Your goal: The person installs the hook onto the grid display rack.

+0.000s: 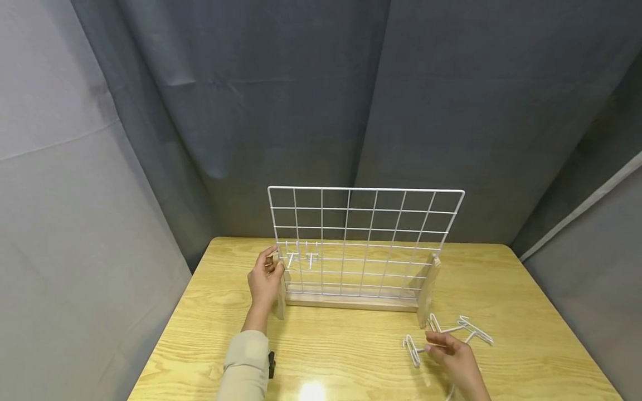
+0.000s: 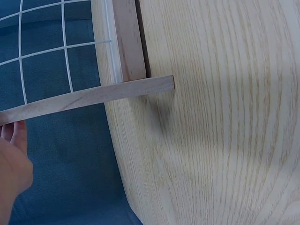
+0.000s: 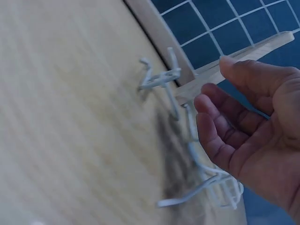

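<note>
A white wire grid panel (image 1: 358, 245) stands upright in a wooden stand (image 1: 351, 302). Two white double-prong hooks hang on its left part, one hook (image 1: 291, 259) beside the other hook (image 1: 311, 258). My left hand (image 1: 264, 281) grips the stand's left wooden side post (image 2: 84, 97), its fingers partly hidden behind the wood. Several loose white hooks (image 1: 475, 328) lie on the table at the right. Over them hovers my right hand (image 1: 455, 362), fingers loosely bent and apart from the thumb; nothing shows between them. One hook (image 3: 161, 80) lies just beyond its fingertips.
The wood-grain table (image 1: 210, 345) has a far edge close behind the stand. Dark grey curtains (image 1: 311, 111) hang at the back, and lighter cloth (image 1: 75, 223) covers the left side. The right wooden side post (image 1: 427, 289) stands near the loose hooks.
</note>
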The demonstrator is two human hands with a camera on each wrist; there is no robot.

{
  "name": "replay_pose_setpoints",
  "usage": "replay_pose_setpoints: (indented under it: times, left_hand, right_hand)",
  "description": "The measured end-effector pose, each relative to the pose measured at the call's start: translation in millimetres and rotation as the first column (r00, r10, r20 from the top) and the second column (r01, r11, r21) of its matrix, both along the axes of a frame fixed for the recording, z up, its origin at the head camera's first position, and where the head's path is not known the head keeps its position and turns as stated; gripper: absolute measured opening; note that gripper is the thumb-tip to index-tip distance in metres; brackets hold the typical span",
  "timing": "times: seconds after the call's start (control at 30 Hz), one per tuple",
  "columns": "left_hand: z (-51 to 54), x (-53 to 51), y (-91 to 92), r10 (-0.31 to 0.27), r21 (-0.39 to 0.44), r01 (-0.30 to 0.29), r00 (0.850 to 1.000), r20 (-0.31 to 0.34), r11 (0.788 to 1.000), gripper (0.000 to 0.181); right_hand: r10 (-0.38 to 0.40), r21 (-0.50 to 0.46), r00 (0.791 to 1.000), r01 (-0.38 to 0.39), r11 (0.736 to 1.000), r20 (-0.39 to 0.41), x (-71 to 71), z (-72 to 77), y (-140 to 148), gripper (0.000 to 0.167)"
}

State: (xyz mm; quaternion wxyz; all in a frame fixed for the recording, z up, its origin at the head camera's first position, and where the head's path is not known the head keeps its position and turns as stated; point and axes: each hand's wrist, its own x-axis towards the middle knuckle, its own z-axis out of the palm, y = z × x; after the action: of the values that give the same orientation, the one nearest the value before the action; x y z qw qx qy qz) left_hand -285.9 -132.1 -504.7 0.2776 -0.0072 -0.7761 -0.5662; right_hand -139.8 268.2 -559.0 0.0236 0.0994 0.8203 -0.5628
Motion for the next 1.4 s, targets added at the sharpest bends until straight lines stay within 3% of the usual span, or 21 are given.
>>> replay_pose_setpoints:
  times: [0.3, 0.83, 1.13, 1.4]
  left_hand:
    - [-1.3, 0.9, -1.1, -0.008, 0.014, 0.007, 1.0, 0.016, 1.0, 0.046]
    - [0.1, 0.8, -1.1, -0.029, 0.025, 0.029, 0.999, 0.019, 0.999, 0.047]
    - [4.0, -0.8, -1.5, -0.033, 0.034, 0.033, 0.999, 0.023, 0.999, 0.046]
    - [1.5, 0.2, -3.3, -0.03, 0.049, 0.028, 0.999, 0.043, 0.998, 0.046]
  right_hand:
    - [-0.028, 0.05, 1.0, 0.029, 0.998, -0.013, 1.3, -14.9, -2.1, 0.035]
    - [-0.006, 0.136, 1.0, 0.008, 0.991, -0.009, 0.9, -19.0, 0.3, 0.04]
    - [-0.003, 0.231, 0.999, 0.012, 0.973, -0.037, -5.0, -26.6, 1.7, 0.038]
    - [-0.032, 0.325, 0.993, 0.067, 0.943, -0.111, -9.7, -35.5, -3.2, 0.026]
